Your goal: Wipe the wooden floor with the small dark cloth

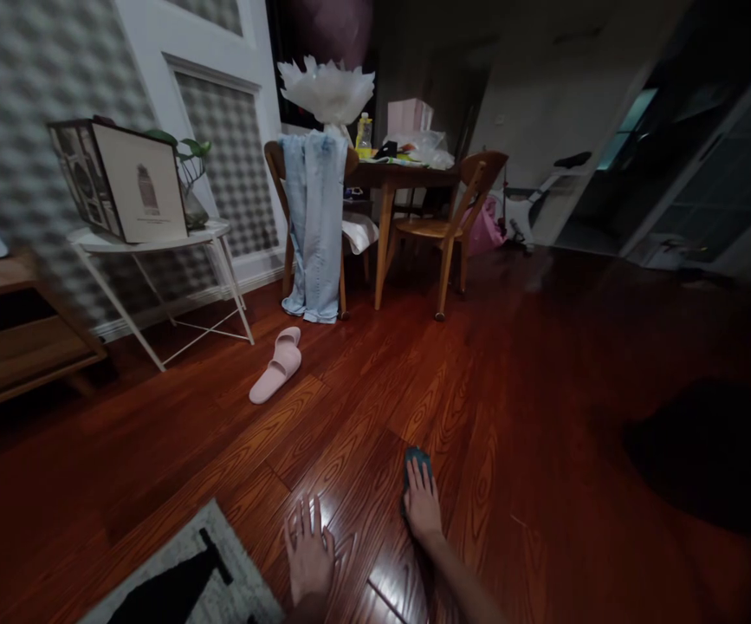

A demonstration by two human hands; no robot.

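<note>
My right hand (423, 504) is on the dark reddish wooden floor (349, 416), its fingers laid over a bunched dark teal cloth (417, 454). The cloth shows past the fingertips and along the hand's left side, and the thumb is hidden. To the left, my left hand (310, 555) is held low with its fingers spread and nothing in it; whether it touches the floor I cannot tell. Near it lies the corner of a grey and black rug (219, 529). A pink slipper (276, 368) rests on the floor farther ahead.
Light blue jeans (315, 225) hang over a chair beside a wooden table (385, 178). A second wooden chair (443, 227) stands at its right. On the left, a white side table (154, 244) bears a box (145, 186). A dark rounded shape (706, 451) is at the right.
</note>
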